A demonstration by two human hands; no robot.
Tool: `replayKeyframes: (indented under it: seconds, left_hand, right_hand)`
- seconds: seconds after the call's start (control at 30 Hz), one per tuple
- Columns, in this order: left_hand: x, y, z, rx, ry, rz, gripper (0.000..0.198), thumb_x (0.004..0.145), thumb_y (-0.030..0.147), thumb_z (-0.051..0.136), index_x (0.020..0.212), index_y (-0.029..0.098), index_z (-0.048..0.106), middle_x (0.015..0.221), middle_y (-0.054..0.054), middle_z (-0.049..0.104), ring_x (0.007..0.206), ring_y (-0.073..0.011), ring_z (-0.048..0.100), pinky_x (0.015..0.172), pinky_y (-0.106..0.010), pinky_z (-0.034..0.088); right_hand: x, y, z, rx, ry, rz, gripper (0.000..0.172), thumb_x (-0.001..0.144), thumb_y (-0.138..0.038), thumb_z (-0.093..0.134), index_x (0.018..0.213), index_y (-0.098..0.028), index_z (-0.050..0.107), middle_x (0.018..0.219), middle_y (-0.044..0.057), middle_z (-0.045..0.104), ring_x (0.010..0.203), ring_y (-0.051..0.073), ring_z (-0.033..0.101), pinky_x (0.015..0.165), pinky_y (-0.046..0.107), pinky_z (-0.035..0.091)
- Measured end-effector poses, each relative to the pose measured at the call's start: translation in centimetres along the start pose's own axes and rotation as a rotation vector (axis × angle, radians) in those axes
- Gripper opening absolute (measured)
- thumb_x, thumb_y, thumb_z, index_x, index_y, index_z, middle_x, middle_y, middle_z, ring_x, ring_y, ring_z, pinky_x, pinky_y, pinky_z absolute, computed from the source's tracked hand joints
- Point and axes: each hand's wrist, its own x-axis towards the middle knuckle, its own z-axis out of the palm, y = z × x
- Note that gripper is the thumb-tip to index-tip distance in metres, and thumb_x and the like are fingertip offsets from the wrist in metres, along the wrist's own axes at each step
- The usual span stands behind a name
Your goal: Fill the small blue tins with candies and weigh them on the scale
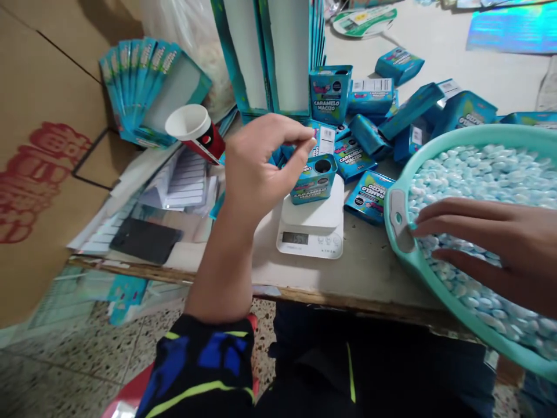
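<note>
My left hand (267, 159) is above the small kitchen scale (311, 212), thumb and forefinger pinched together; whether a small piece sits between the tips I cannot make out. Just under those fingers a blue candy box (312, 188) stands upright on the scale, with a round hole in its top. The scale's display is lit, its digits blurred. At the right, my right hand (491, 241) is over the turquoise tub (394, 203) near its grey handle, fingers stretched out and apart. Pale blue wrapped candies (487, 165) fill the tub.
Several closed blue boxes (368, 197) lie heaped behind the scale. Flat box sleeves (287, 58) stand at the back. To the left are a red and white paper cup (191, 128), a fan of blue cartons (139, 81), papers (183, 180) and a dark phone (145, 239) near the table edge.
</note>
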Motion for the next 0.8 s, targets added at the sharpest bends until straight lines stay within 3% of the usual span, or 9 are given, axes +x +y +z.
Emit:
replayKeyframes:
  seconds: [0.1, 0.3, 0.63, 0.8]
  left_hand:
    - [-0.1, 0.0, 0.0, -0.069, -0.066, -0.045, 0.007, 0.096, 0.029, 0.071, 0.097, 0.024, 0.076, 0.098, 0.0, 0.078, 0.098, -0.0165, 0.073, 0.096, -0.036, 0.063]
    - [-0.2, 0.2, -0.3, -0.067, -0.084, -0.095, 0.007, 0.096, 0.033, 0.071, 0.094, 0.027, 0.075, 0.101, 0.002, 0.077, 0.102, -0.0185, 0.074, 0.098, -0.04, 0.064]
    - [-0.3, 0.3, -1.5, 0.029, 0.064, 0.016, 0.011, 0.092, 0.034, 0.079, 0.098, 0.027, 0.073, 0.11, -0.001, 0.077, 0.109, -0.02, 0.073, 0.106, -0.04, 0.059]
    - [-0.3, 0.6, -1.8, 0.147, 0.104, 0.05, 0.006, 0.094, 0.03, 0.076, 0.098, 0.028, 0.073, 0.11, -0.001, 0.078, 0.109, -0.0197, 0.072, 0.104, -0.039, 0.059]
  right_hand:
    - [0.1, -0.1, -0.2, 0.059, -0.022, -0.001, 0.041, 0.105, -0.04, 0.032, 0.114, -0.037, 0.072, 0.132, 0.004, 0.067, 0.1, 0.025, 0.074, 0.076, 0.044, 0.062]
    - [0.5, 0.6, -0.2, 0.077, -0.006, -0.065, 0.037, 0.104, -0.04, 0.035, 0.103, -0.033, 0.072, 0.123, 0.004, 0.069, 0.086, 0.023, 0.075, 0.064, 0.04, 0.06]
    - [0.3, 1.1, 0.0, 0.049, 0.007, -0.08, 0.038, 0.104, -0.046, 0.039, 0.128, -0.04, 0.068, 0.126, 0.004, 0.069, 0.089, 0.023, 0.075, 0.069, 0.041, 0.06]
    - [0.1, 0.7, 0.1, 0.024, -0.014, 0.014, 0.04, 0.105, -0.051, 0.037, 0.128, -0.037, 0.067, 0.13, 0.005, 0.067, 0.094, 0.026, 0.074, 0.075, 0.045, 0.06]
